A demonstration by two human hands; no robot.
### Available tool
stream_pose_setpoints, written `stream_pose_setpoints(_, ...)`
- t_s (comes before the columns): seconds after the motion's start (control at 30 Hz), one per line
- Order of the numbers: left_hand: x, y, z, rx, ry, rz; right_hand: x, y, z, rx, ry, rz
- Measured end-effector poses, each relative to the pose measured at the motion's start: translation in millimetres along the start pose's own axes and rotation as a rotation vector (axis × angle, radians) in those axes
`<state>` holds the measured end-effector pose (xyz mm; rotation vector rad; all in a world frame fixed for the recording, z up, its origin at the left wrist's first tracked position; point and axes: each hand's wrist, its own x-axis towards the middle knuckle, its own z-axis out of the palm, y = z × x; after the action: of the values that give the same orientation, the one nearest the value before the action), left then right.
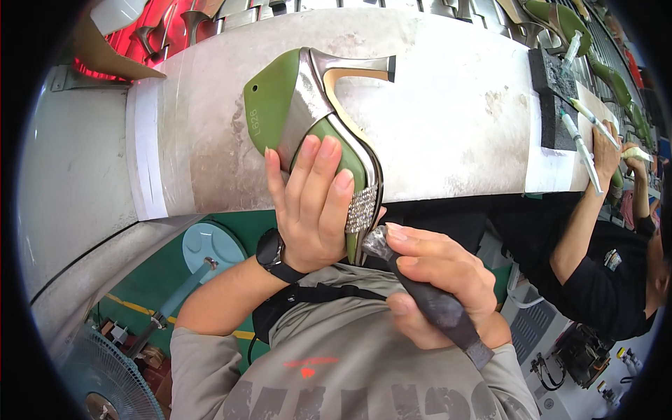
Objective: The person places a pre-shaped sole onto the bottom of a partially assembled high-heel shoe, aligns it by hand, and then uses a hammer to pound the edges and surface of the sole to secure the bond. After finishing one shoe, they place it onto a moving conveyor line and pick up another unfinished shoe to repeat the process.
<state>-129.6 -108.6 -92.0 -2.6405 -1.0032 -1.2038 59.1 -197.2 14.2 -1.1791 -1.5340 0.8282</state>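
A high-heeled shoe lies on its side over the near part of the pale work surface. It has a metallic silver heel and back, and a sparkling rhinestone band near the toe. Inside it is a green shoe last. My left hand spreads over the side of the last and shoe, holding it. In my right hand is a dark, thick hand tool with a worn grey tip, close beside the shoe's toe; whether the tip touches the shoe I cannot tell.
The pale work surface curves across the middle. Metallic shoes stand along the far edge. At the right, a black foam block holds syringes, with a co-worker's hand beside it. A fan stands at the lower left, near a blue stool.
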Motion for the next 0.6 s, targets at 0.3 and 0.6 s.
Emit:
stream_pose_setpoints(0.3, 6.3, 5.0, 0.0, -0.040, 0.048, -0.058, 21.2, 62.2, -14.3, 0.423, 0.008, -0.034)
stream_pose_setpoints(0.6, -4.9, 0.3, 12.8, 0.008, 0.133, -0.007, 62.5, 79.6, -35.7, 0.638, -0.094, 0.029)
